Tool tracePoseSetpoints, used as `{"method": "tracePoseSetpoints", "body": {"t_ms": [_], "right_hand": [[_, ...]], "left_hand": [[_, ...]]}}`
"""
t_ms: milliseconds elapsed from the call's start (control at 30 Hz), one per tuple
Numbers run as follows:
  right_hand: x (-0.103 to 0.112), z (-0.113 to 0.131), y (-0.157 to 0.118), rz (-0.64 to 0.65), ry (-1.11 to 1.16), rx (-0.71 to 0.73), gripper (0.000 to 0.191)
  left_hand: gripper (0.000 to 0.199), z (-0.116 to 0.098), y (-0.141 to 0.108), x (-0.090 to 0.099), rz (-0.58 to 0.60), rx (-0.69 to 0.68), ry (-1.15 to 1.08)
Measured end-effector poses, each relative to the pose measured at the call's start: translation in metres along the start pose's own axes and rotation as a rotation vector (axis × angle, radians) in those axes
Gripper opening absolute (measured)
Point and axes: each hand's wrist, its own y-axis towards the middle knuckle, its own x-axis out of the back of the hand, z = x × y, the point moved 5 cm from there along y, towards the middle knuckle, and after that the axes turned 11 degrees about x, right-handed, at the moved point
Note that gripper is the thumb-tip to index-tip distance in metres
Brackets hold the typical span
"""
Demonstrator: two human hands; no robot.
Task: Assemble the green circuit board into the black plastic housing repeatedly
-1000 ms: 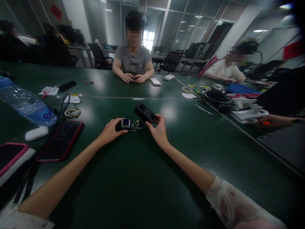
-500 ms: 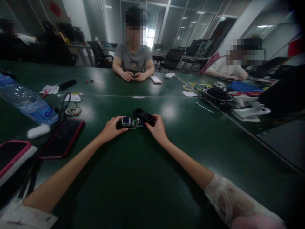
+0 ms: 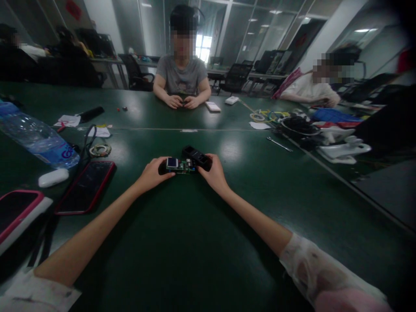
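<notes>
Over the green table, my left hand [image 3: 152, 173] is closed on the left end of a green circuit board [image 3: 185, 166] that carries a small screen [image 3: 172, 162]. My right hand [image 3: 212, 172] grips a black plastic casing [image 3: 195, 155] with cut-outs, tilted just behind and right of the board. The casing's near left edge overlaps or meets the board's right end; whether they touch I cannot tell. Fingers on the far side of both pieces are partly hidden.
On the left are a water bottle [image 3: 42, 136], a red-edged phone [image 3: 86, 187] and a white case [image 3: 53, 177]. A wrench [image 3: 279, 144] lies to the right, before a heap of cables [image 3: 297, 125]. A person in a grey shirt [image 3: 182, 76] sits opposite.
Both hands keep their hold on the board and the casing, which stay in almost the same place. The view has shifted very slightly.
</notes>
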Motion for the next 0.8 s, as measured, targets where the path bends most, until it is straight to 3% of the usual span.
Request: {"method": "tracePoseSetpoints", "body": {"t_ms": [533, 800], "right_hand": [[-0.002, -0.003, 0.000, 0.005, -0.013, 0.012, 0.045], [0.000, -0.013, -0.001, -0.134, 0.035, -0.049, 0.050]], "left_hand": [[0.062, 0.004, 0.001, -0.002, 0.004, -0.002, 0.003], [0.059, 0.005, 0.003, -0.002, -0.001, -0.015, 0.002]]}}
